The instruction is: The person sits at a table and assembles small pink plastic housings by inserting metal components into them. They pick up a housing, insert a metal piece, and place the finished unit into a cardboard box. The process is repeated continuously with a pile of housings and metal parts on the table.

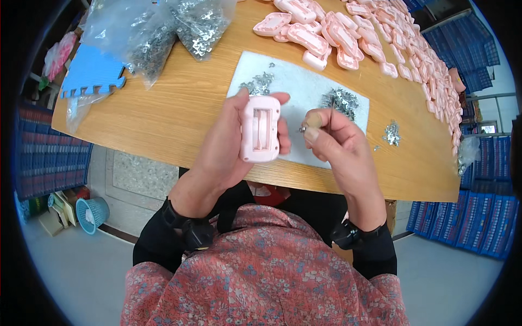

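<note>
My left hand is closed round a pale pink plastic casing, held upright with its long recessed battery compartment facing up. To its right, my right hand pinches a small shiny metal piece between thumb and forefinger. A thin dark metal tool also stands up from among the fingers of this hand; its kind is not clear. Under both hands lies a white foam sheet. On it are a small heap of silvery metal clips and a darker pile of metal parts.
Many pink casings cover the far right of the wooden table. Clear bags of metal clips stand at the far left by a blue foam mat. More small metal parts lie right of the sheet.
</note>
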Motion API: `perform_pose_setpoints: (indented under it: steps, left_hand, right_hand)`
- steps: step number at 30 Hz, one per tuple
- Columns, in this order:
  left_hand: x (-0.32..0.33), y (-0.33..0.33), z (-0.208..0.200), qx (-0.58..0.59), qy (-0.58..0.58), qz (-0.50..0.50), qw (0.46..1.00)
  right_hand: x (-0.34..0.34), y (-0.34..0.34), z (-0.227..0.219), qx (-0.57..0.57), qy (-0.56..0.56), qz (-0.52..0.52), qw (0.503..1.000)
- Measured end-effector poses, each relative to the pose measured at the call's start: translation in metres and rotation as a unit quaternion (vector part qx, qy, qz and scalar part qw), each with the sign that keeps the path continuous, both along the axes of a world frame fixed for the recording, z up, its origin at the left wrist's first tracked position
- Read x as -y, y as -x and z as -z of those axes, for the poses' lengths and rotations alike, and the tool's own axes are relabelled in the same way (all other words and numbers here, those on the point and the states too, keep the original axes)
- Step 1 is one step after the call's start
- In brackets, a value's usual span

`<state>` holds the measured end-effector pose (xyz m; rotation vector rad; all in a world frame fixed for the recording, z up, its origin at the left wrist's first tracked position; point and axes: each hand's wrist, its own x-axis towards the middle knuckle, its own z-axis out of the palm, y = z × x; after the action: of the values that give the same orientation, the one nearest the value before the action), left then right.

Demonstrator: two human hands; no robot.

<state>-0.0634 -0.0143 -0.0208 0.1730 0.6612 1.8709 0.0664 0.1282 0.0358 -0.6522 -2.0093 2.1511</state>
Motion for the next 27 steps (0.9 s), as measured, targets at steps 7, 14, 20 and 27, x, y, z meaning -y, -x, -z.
perform_pose_setpoints:
  steps: [7,14,20,27]
  left_hand:
    - [-0.033,-0.013,-0.014,-0.114,-0.062,-0.111,0.985]
    - [-0.032,-0.003,-0.015,-0.158,-0.027,-0.009,0.987]
    - [-0.028,-0.005,-0.038,-0.397,0.105,0.317,0.855]
    - [-0.033,-0.025,-0.009,-0.099,0.024,0.248,0.963]
  right_hand:
    - [-0.003,-0.019,0.015,-0.021,0.247,-0.02,0.969]
    - [-0.027,-0.048,0.015,-0.04,0.048,-0.092,0.994]
    - [-0.041,-0.056,-0.017,-0.017,-0.161,-0.185,0.969]
    - [-0.04,-0.064,0.01,-0.056,-0.132,0.045,0.989]
